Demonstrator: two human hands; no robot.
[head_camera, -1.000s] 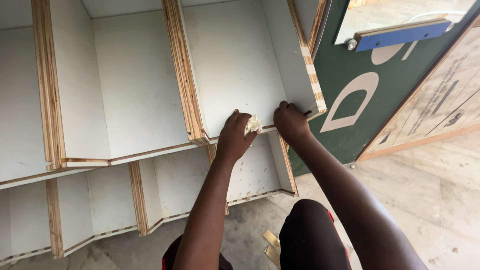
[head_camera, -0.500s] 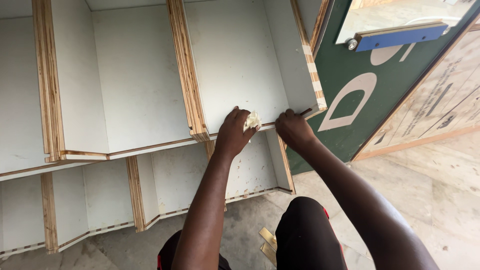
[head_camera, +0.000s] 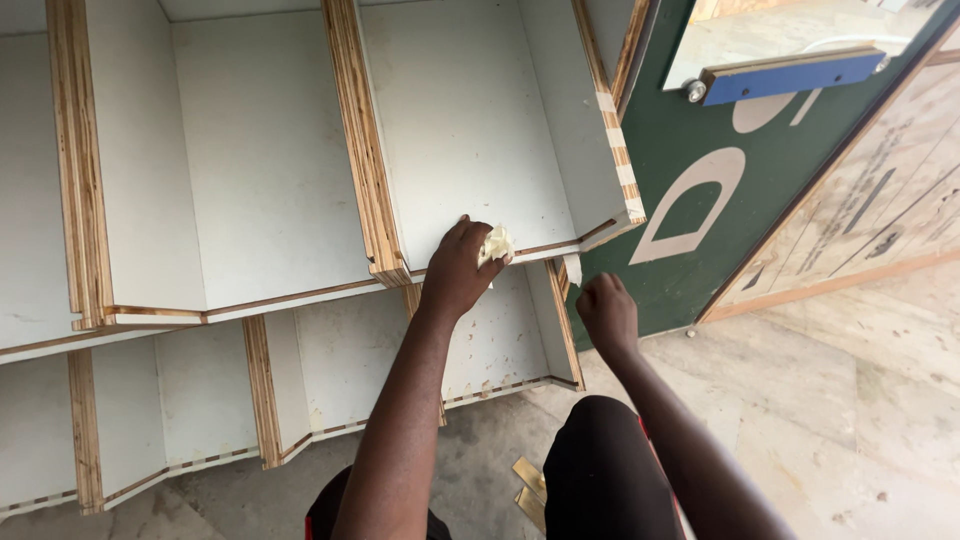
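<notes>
Down in the head view, a white shelf unit (head_camera: 270, 170) with raw plywood edges fills the left and middle of the picture, split by upright dividers into open compartments in two rows. The left hand (head_camera: 458, 272) is closed around a small crumpled pale-yellow cloth (head_camera: 496, 243) and presses it against the front edge of the upper shelf board (head_camera: 540, 250), at the bottom of the rightmost upper compartment. The cloth sticks out from between thumb and fingers, touching the board just right of the divider (head_camera: 362, 150) that separates this compartment from the one in the middle.

The right hand (head_camera: 607, 312) hangs lower and to the right, near the outer corner of the unit, below the shelf board. Its fingers are curled into a loose fist, and a thin pale strip (head_camera: 572, 270) rises from the top of it beside the side panel's edge; whether the fingers actually grip that strip cannot be told from this angle. The two hands are near each other but apart.

To the right of the unit leans a dark green board (head_camera: 700, 180) with large pale lettering, and above it a blue bar (head_camera: 790, 75) fixed with a bolt. Farther right stands a plywood sheet (head_camera: 880, 210). The floor (head_camera: 850, 420) is pale and dusty. Between the person's knees, clad in black, lie a few small yellowish flat pieces (head_camera: 530, 485) on the floor.
</notes>
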